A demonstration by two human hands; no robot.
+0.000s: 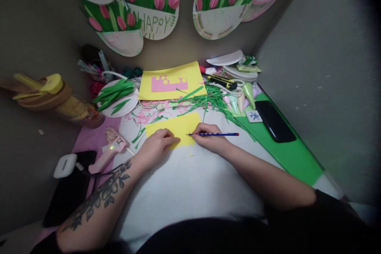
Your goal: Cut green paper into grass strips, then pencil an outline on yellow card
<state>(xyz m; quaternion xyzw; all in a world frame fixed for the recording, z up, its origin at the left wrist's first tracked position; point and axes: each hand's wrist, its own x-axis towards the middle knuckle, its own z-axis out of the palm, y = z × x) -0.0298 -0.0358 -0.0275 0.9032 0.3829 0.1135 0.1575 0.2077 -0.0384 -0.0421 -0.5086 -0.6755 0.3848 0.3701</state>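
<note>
A sheet of yellow paper (185, 123) with an uneven lower edge lies in front of me. My left hand (162, 141) rests on its left side, index finger stretched out and the other fingers loosely bent, holding nothing. On the right, my right hand (205, 134) grips a dark blue pencil (228, 134) with a red end. The pencil's tip touches or nearly touches the yellow paper, a little right of my left fingertips. A small yellow scrap (191, 154) lies just below the sheet.
Behind are another yellow sheet (172, 69) with cut pink paper, green paper strips (205, 97) and a utility knife (222, 81). Left stand a glue gun (114, 147), a paper plate (131, 105) and a lidded cup (74, 109). A phone (275, 121) lies right.
</note>
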